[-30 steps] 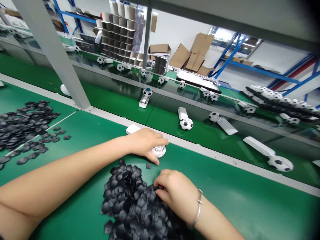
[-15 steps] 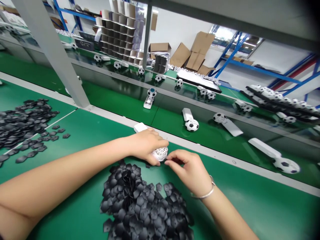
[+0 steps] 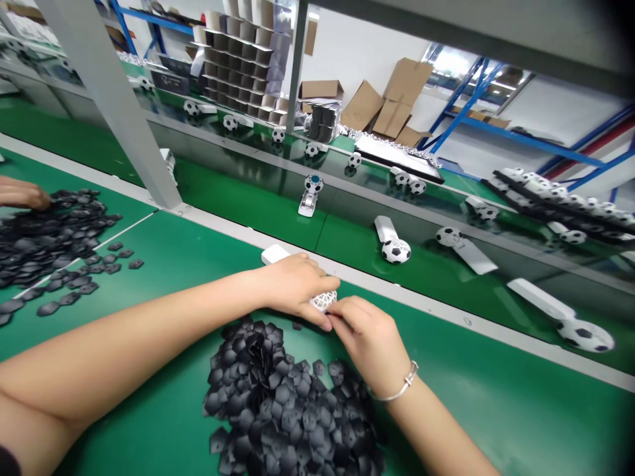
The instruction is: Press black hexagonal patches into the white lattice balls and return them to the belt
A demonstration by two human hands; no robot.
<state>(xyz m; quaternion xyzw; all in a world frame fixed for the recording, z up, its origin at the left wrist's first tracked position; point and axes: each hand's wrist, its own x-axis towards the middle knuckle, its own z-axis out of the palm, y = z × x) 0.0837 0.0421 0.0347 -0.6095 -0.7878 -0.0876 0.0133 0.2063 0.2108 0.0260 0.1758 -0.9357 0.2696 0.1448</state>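
A white latticed ball part [image 3: 324,301] with a white handle [image 3: 274,254] lies near the bench's far edge. Wrapped over it is my left hand [image 3: 297,287], which hides the join between ball and handle. My right hand [image 3: 364,330], with a bracelet at the wrist, pinches at the ball's right side, its fingertips close to my left thumb. Whatever is between those fingertips is too small to make out. Just below both hands spreads a large heap of black pentagon pieces [image 3: 292,410] on the green bench [image 3: 496,410].
Beyond the metal rail [image 3: 431,311], a green belt [image 3: 347,231] carries several football-patterned items with white handles. A slanted metal post [image 3: 119,112] stands left. Another person's hand [image 3: 22,194] touches a second black heap [image 3: 54,231]. Cardboard boxes [image 3: 401,99] stand behind.
My right hand has closed in against the ball's side, and my left thumb covers more of it. Another person's hand has appeared at the left heap. Belt items appear shifted right.
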